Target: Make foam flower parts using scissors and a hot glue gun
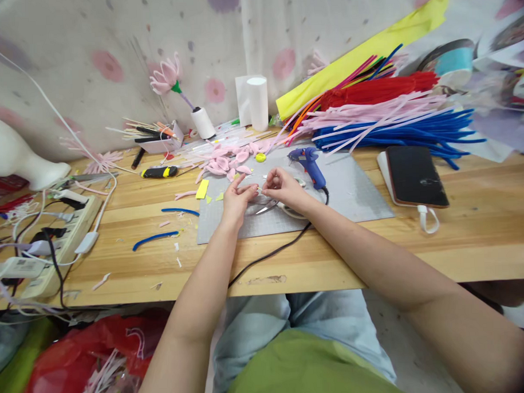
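My left hand [235, 198] and my right hand [283, 187] meet over the grey cutting mat [356, 199], fingertips pinched together on a small pale piece [258, 189] between them. What the piece is I cannot make out. Scissors [264, 207] lie on the mat just under my hands. A blue hot glue gun [309, 163] stands right behind my right hand, its black cord running off the table's front edge. Pink petal shapes [226, 160] are heaped behind my left hand, with a small yellow disc [260, 157] beside them.
Bundles of pipe cleaners [392, 120] in blue, pink and red fill the back right. A phone [413, 175] lies right of the mat. A power strip [52, 238] with plugs sits at left. Blue pipe cleaner pieces [154, 238], a utility knife [159, 172] and white rolls [257, 102] are nearby.
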